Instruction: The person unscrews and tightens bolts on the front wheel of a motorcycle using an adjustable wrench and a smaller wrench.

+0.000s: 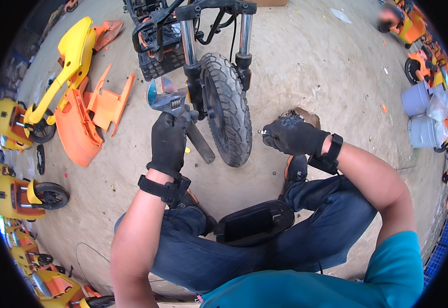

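Blue-green shirt (306, 290): closest, at the bottom.
Front wheel (227, 113): ahead, held by the fork (188, 41).
Big wrench (176, 104): left of the wheel, with the left hand (167, 138) wrapped around it. It might bang the wheel if that grip gets loose.
Small shiny bit (262, 132): right of the wheel, pinched by the right hand (297, 136). Too small to name; it could drop and get lost if those fingers slip.

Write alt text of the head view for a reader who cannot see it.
A black-gloved left hand grips a silver adjustable wrench beside a treaded black rubber tyre between silver fork tubes, while the black-gloved right hand holds a small metal piece. Orange plastic panels lie on the tan floor to the left.
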A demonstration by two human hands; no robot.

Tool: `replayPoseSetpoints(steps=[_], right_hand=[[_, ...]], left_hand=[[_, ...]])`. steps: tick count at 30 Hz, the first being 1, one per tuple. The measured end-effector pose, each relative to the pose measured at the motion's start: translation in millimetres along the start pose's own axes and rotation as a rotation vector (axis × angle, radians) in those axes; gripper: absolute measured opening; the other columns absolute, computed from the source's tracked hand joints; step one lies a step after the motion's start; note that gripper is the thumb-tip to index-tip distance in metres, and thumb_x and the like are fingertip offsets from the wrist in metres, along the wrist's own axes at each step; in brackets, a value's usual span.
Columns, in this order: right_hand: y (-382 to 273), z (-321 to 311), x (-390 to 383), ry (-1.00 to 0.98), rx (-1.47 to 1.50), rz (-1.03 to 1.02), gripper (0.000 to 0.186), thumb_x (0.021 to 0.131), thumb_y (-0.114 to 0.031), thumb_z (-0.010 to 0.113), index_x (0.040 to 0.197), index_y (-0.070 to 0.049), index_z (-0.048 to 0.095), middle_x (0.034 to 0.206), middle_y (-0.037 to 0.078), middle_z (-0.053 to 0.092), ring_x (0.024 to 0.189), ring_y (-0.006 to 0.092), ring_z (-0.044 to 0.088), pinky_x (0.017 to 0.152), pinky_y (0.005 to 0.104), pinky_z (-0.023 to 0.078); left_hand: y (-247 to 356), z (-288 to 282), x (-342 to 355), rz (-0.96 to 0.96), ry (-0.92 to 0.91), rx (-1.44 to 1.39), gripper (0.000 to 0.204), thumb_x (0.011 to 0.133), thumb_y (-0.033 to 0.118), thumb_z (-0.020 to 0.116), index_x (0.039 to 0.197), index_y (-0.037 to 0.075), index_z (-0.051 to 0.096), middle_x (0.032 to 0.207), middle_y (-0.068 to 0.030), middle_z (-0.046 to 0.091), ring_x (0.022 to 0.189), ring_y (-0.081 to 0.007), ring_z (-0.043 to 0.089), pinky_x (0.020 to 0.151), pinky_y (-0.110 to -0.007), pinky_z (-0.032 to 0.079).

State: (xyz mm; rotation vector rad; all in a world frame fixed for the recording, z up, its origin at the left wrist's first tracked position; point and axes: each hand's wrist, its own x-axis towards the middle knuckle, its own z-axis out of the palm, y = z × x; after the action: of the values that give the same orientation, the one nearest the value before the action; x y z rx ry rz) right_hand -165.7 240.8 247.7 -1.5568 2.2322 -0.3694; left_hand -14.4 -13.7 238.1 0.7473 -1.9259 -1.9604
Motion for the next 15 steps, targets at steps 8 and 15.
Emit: replayPoseSetpoints(steps=[8,15], right_hand=[[14,15,1,-0.034,0.086,0.042,0.025,0.090,-0.027,0.055,0.097,-0.005,0.064,0.087,0.017,0.064,0.083,0.0341,0.061,0.074,0.0429,0.047],[10,8,3,-0.123,0.112,0.060,0.025,0.091,-0.028,0.054,0.099,-0.006,0.062,0.088,0.017,0.064,0.085,0.0339,0.061,0.076,0.0428,0.048]], left_hand=[[-5,-2,2,-0.022,-0.021,0.033,0.027,0.094,0.013,0.051,0.117,-0.001,0.054,0.104,-0.0121,0.067,0.095,-0.0190,0.063,0.085,-0.032,0.049],[-8,-4,-1,-0.031,-0.020,0.007,0.028,0.094,0.013,0.052,0.117,-0.002,0.053,0.105,-0.0128,0.067,0.096,-0.0191,0.063,0.087,-0.033,0.048]])
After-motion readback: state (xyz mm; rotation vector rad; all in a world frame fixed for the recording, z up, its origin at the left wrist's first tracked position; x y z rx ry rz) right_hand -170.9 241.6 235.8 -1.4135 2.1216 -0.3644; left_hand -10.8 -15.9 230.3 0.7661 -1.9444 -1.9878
